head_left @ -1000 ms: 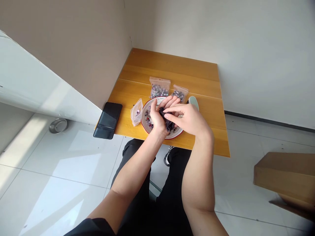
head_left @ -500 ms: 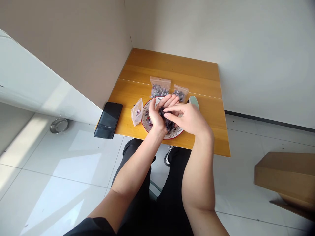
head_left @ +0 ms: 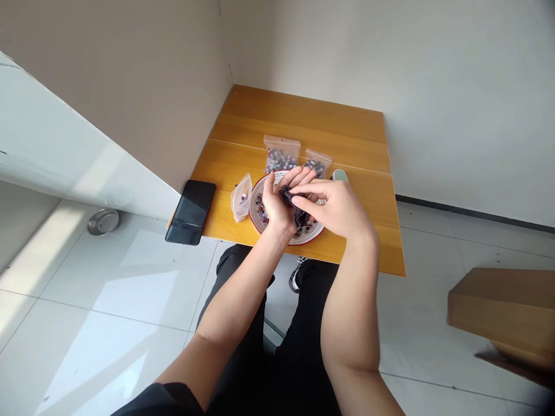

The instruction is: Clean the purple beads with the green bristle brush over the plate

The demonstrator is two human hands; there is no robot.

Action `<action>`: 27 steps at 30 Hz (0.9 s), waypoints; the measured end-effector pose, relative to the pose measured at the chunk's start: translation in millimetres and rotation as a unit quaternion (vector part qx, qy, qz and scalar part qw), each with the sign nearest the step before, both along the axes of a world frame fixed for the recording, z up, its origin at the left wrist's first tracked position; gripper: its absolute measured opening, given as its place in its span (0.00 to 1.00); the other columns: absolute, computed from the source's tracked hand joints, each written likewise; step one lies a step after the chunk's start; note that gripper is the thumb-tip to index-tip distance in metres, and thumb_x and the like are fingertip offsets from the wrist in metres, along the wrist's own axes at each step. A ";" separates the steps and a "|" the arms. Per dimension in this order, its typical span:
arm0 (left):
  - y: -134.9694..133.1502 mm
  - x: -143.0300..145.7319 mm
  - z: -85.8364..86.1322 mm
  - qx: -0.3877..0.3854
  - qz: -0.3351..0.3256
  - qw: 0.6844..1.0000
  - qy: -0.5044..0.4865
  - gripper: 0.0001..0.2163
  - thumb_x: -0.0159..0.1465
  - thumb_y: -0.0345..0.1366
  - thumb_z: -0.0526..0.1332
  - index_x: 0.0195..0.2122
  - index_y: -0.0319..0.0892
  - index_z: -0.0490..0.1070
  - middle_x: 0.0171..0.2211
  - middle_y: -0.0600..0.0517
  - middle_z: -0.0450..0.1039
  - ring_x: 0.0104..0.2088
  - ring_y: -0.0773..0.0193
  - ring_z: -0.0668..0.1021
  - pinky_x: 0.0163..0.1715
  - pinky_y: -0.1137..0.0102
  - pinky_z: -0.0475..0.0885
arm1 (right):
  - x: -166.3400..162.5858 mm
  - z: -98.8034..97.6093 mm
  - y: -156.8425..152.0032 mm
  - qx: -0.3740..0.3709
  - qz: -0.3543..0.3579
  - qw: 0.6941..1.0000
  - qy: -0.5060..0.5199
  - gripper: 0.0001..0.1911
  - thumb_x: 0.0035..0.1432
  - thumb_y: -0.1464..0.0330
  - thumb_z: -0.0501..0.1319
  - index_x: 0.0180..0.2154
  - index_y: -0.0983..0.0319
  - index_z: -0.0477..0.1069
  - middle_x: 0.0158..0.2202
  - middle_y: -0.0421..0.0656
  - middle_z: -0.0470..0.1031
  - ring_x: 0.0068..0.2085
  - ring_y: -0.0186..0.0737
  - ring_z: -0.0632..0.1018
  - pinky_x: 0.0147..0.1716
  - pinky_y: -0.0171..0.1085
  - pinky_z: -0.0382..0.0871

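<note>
My left hand (head_left: 280, 208) is turned palm up over the plate, its fingers stretched out and slightly cupped. Across its palm lies a dark, crinkled bundle (head_left: 300, 218); whether it is cloth, yarn or strung beads I cannot make out. From the right, my right hand (head_left: 332, 202) reaches over with thumb and forefinger closed in a pinch at the top of this bundle. Beneath both hands, a white plate with a red rim (head_left: 255, 224) carries loose dark and red beads (head_left: 261, 209). The hands cover much of the plate.
Behind the plate stand two clear zip bags of beads, a larger bag (head_left: 282, 156) and a smaller bag (head_left: 318, 163). An opened small bag (head_left: 241, 199) lies left, near a black phone (head_left: 191, 212) at the wooden table's (head_left: 364, 138) edge. A pale green object (head_left: 340, 175) is partly hidden.
My right hand has shifted slightly right and down, still pinching at the dark bundle. The bundle has moved a little in the left palm. The left hand is nearly still.
</note>
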State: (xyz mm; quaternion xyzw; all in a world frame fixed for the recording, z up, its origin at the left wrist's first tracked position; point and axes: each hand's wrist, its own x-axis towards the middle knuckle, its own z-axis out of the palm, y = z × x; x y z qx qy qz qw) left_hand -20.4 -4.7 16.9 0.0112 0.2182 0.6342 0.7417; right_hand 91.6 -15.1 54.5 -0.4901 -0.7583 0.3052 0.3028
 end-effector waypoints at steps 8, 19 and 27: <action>2.0 -2.4 -0.3 -0.009 0.016 1.000 0.008 0.23 0.69 0.48 0.51 0.51 0.34 0.73 0.58 0.38 0.75 0.65 0.47 0.72 0.65 0.56 0.68 | 5.1 0.5 -0.4 -0.010 -0.012 0.999 -0.044 0.09 0.61 0.64 0.64 0.38 0.56 0.84 0.34 0.42 0.81 0.30 0.39 0.75 0.31 0.40 0.67; 1.1 0.2 -6.2 0.021 0.006 1.000 0.017 0.22 0.69 0.49 0.51 0.41 0.35 0.76 0.50 0.39 0.80 0.65 0.48 0.72 0.66 0.58 0.67 | 2.3 -2.2 2.8 0.018 -0.031 0.999 -0.013 0.11 0.61 0.66 0.63 0.42 0.58 0.84 0.40 0.43 0.83 0.31 0.37 0.75 0.37 0.40 0.70; -0.6 -0.4 0.3 -0.013 0.013 1.000 0.022 0.22 0.68 0.49 0.52 0.45 0.34 0.75 0.55 0.38 0.78 0.65 0.47 0.72 0.65 0.58 0.68 | 4.3 -2.5 0.4 -0.033 0.013 0.999 -0.036 0.08 0.60 0.64 0.64 0.37 0.57 0.83 0.35 0.41 0.82 0.32 0.38 0.75 0.33 0.39 0.68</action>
